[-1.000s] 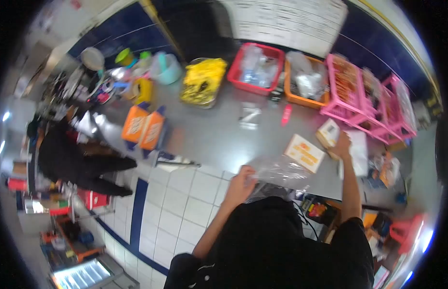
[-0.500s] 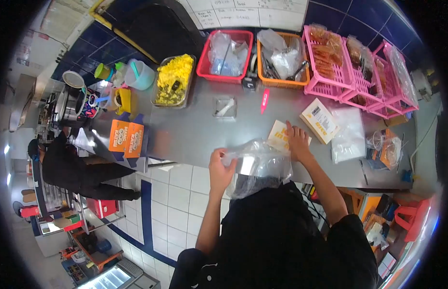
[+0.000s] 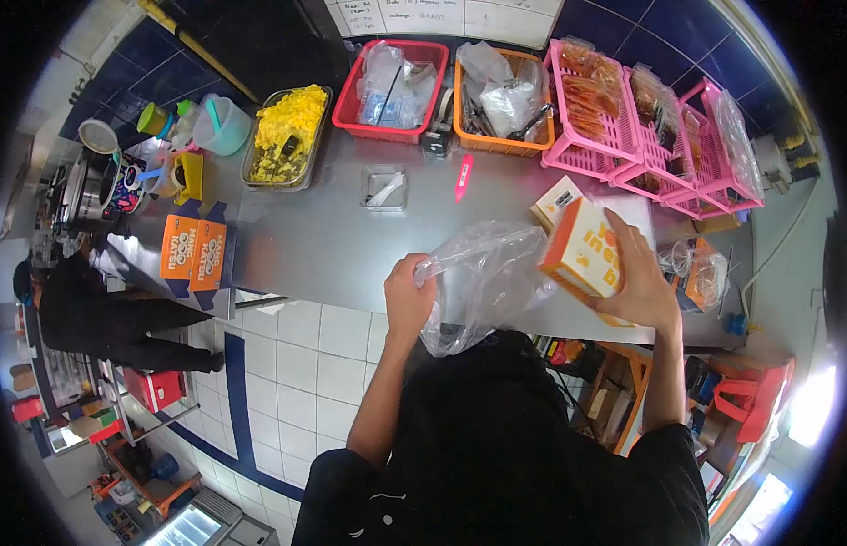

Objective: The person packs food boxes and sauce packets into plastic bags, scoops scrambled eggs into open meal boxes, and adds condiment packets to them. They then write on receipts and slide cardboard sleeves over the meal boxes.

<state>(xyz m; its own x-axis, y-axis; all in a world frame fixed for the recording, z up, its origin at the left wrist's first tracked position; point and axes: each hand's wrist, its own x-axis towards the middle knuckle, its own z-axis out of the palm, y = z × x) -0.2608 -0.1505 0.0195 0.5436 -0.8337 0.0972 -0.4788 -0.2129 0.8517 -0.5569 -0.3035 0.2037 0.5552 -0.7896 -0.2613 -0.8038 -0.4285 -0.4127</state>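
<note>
My left hand (image 3: 410, 300) is closed on the edge of a clear plastic bag (image 3: 483, 273), which hangs spread out over the counter's front edge. In my right hand (image 3: 644, 278) is a white and orange food box (image 3: 587, 250) with yellow lettering, lifted and tilted beside the bag's right side. My fingers wrap over its top and far side. Behind it, a second box (image 3: 558, 198) with a white label lies on the counter, partly hidden by the held one.
Along the back stand a tray of yellow food (image 3: 287, 136), a red basket (image 3: 392, 135), an orange basket (image 3: 505, 143) and pink baskets (image 3: 615, 164). A pink marker (image 3: 463, 177) and a small clear container (image 3: 384, 188) lie mid-counter. Folded orange boxes (image 3: 194, 253) are at left; a person (image 3: 105, 314) stands beyond.
My right hand has picked up a box from the counter and tilted it up near the bag. The bag, still in my left hand, has spread wider. The view has shifted somewhat.
</note>
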